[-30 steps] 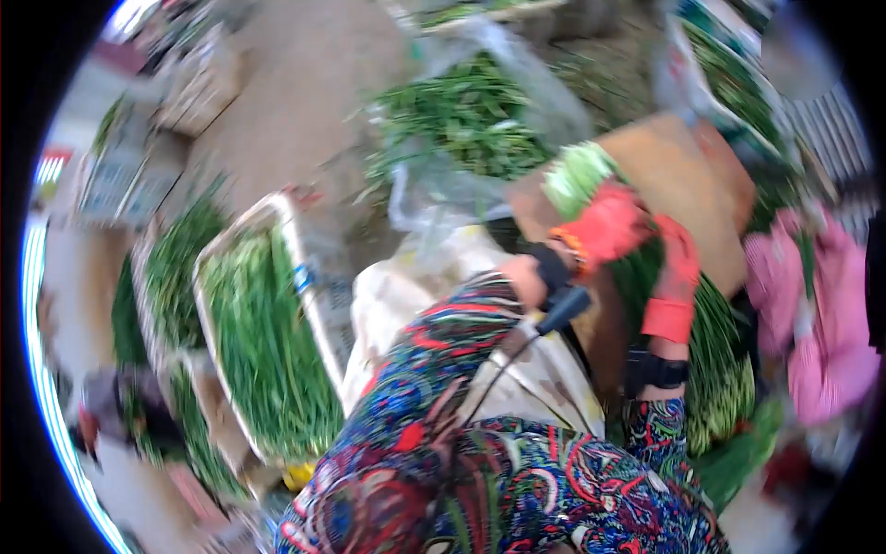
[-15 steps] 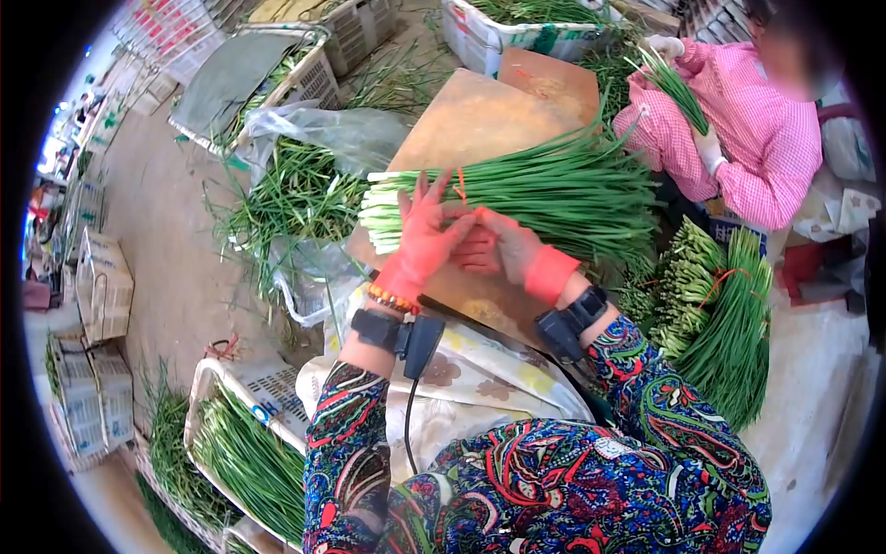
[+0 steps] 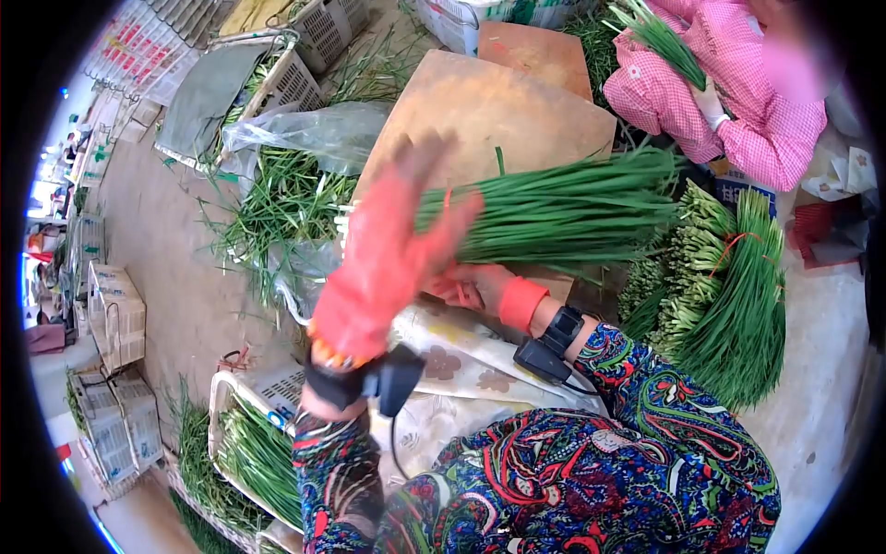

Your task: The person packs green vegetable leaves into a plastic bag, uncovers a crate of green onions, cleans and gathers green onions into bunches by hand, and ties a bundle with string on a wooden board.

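Head cam, going left to right: low on the left there's a white crate [image 3: 284,390] of long greens, then above it a messy heap of loose greens [image 3: 295,198] with a clear plastic bag [image 3: 323,129] around it. If those strays spilled toward the board [image 3: 489,111], I reckon they could get mixed into the tidy stuff.

Next is the left hand [image 3: 383,249], red-gloved and blurry, raised in front of the pale stem ends with fingers up and thumb splayed wide. Doesn't look like it's gripping anything; can't tell if it's touching the stems.

Middle: the bundle of greens [image 3: 563,208] lies sideways on the board, with a red band [image 3: 447,198] near the stem end. Only one band that I can see, so if it's loose, a tug on the leaves might pull some out. The leaf tips hang past the board's right edge, so a bump there could swing it.

Right hand [image 3: 472,286] sits low by the bundle's near edge, fingers curled in, wrist fairly level. Can't tell if it's pinching anything.

Far right: tied bunches [image 3: 738,295], and a co-worker's pink checked sleeve [image 3: 771,148] above.
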{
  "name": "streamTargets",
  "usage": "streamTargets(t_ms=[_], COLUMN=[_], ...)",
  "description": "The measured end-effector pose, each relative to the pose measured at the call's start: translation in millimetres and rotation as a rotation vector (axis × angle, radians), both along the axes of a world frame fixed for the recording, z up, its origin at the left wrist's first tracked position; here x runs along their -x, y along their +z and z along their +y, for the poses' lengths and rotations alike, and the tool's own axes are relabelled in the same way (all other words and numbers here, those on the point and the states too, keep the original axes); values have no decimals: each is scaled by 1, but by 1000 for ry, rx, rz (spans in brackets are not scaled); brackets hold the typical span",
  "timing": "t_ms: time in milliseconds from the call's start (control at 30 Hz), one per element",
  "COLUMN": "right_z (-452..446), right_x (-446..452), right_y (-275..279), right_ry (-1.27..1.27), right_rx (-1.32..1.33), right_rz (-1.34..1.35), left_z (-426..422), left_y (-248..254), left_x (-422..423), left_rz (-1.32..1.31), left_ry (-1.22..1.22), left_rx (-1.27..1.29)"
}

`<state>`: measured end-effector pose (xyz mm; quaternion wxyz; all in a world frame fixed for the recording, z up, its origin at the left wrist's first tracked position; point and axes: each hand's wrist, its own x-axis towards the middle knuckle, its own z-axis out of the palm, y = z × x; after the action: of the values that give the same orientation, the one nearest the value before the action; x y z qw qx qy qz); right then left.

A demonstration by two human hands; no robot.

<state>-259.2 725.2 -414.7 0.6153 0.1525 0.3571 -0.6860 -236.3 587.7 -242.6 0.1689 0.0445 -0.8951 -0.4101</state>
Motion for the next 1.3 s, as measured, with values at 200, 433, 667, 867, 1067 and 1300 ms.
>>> streamTargets(t_ms=[200,433,667,867,1067,1300], right_z=[-1,2,34,21,-32,-60], right_x=[-7,-5,24,86,111,104], right_y=[10,-34,41,165,197,103], right_ry=[-76,81,280,253,838,610], right_rx=[-52,100,-90,-34,-337,-214], right_rz=[-17,11,733,1948,2667,2713], left_z=[25,11,17,-38,-87,-93], left_y=[-124,-117,-51,-15,16,-96], left_x=[56,81,47,41,42,38], left_rz=[-411,-390,-387,459,415,374], left_ry=[-66,-233,-179,-133,132,171], left_rx=[587,756,103,549,5,-982])
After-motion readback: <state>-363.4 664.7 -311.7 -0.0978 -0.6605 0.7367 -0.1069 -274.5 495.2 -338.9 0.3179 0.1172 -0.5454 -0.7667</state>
